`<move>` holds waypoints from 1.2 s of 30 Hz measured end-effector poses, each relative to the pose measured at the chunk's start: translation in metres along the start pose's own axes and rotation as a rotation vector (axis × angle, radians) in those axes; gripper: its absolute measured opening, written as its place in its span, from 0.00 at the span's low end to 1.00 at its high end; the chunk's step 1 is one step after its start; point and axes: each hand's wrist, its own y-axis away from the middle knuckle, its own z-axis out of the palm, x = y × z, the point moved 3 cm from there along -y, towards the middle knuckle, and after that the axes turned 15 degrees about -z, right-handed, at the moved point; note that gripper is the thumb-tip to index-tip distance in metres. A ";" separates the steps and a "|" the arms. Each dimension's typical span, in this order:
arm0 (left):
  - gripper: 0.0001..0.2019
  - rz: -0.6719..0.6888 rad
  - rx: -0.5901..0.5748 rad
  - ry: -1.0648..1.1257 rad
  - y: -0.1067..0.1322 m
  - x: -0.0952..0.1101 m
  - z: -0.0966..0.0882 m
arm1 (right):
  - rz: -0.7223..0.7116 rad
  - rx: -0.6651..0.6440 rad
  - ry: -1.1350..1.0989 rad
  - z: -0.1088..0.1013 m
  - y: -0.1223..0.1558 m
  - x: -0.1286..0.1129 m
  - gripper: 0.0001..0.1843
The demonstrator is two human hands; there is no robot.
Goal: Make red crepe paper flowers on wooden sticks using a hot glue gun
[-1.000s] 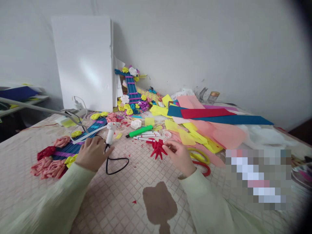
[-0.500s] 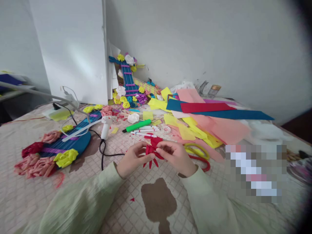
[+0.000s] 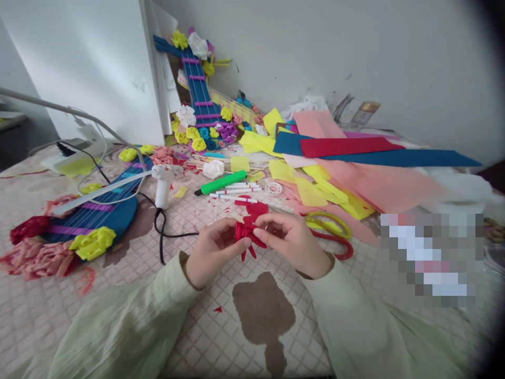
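A red fringed paper piece (image 3: 247,237) is pinched between both my hands above the checked cloth. My left hand (image 3: 211,251) grips its left side with curled fingers. From the right, my right hand (image 3: 294,243) holds it with thumb and fingertips closed. A white glue gun (image 3: 161,186) stands upright to the left with its black cord (image 3: 163,237) looping toward me. Yellow-and-red scissors (image 3: 333,234) lie just right of my right hand.
A blue paper guitar with crumpled flowers (image 3: 84,221) lies at the left; another (image 3: 197,89) leans on the wall by a white board (image 3: 90,73). Coloured paper sheets (image 3: 355,173), a green marker (image 3: 223,182) and pens (image 3: 236,193) lie behind my hands.
My left hand left the glue gun and came over to the red paper piece, which both hands now hold. The view has tilted downward.
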 end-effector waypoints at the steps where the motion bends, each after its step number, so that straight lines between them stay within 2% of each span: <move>1: 0.09 0.005 0.005 0.000 0.000 0.000 0.000 | -0.001 0.004 0.001 0.000 0.000 0.000 0.06; 19: 0.05 0.021 0.073 -0.021 0.005 0.003 0.002 | -0.024 0.052 0.014 0.008 0.003 -0.002 0.02; 32: 0.05 0.009 0.114 -0.045 0.006 0.001 0.000 | -0.170 0.133 0.191 0.013 0.007 -0.013 0.05; 36: 0.06 0.021 0.141 -0.065 0.006 0.001 0.000 | -0.190 0.155 0.176 0.013 0.007 -0.014 0.06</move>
